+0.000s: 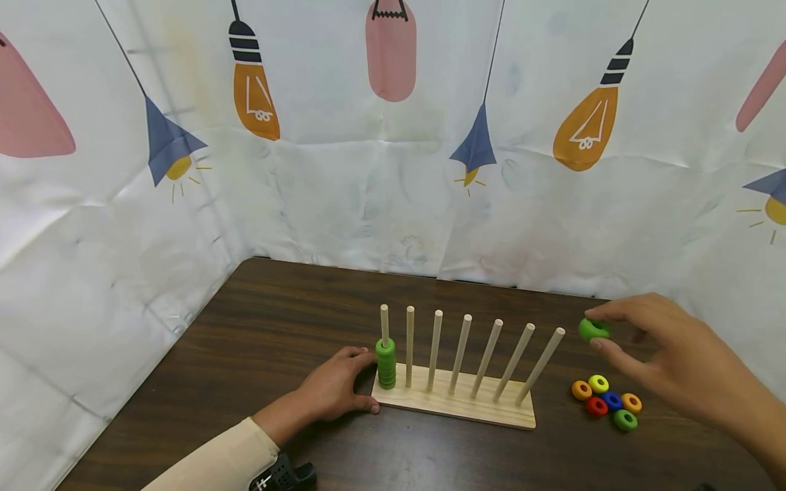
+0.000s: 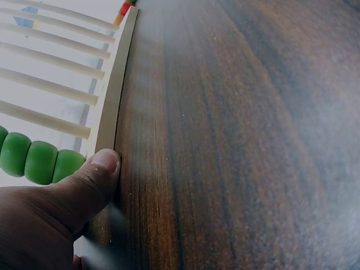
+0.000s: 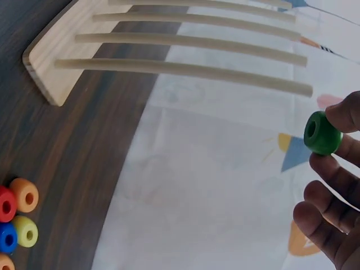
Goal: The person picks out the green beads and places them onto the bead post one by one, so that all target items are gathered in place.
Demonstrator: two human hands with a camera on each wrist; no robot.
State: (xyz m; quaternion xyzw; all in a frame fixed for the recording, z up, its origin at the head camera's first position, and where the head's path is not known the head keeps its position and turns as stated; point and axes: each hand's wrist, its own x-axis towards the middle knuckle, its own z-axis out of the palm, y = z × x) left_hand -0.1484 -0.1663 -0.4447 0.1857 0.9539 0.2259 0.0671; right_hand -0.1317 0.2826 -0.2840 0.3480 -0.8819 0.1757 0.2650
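Note:
A wooden peg stand [image 1: 457,399] with a row of upright pegs stands on the table. Green beads [image 1: 386,365] are stacked on its leftmost peg, whose upper part is bare. My left hand [image 1: 334,382] holds the left end of the base, thumb along the front edge and fingers behind by the beads; the left wrist view shows the thumb [image 2: 104,163] against the base's edge. Up to the right of the rightmost peg, my right hand [image 1: 657,348] pinches a green bead [image 3: 323,133] between thumb and fingertips, its hole visible.
Right of the stand lies a cluster of loose beads: red [image 1: 596,407], blue [image 1: 612,400], yellow [image 1: 598,384], green [image 1: 626,420] and two orange. Behind the dark wooden table [image 1: 295,300] hangs a white printed cloth [image 1: 344,198], which also covers the left side.

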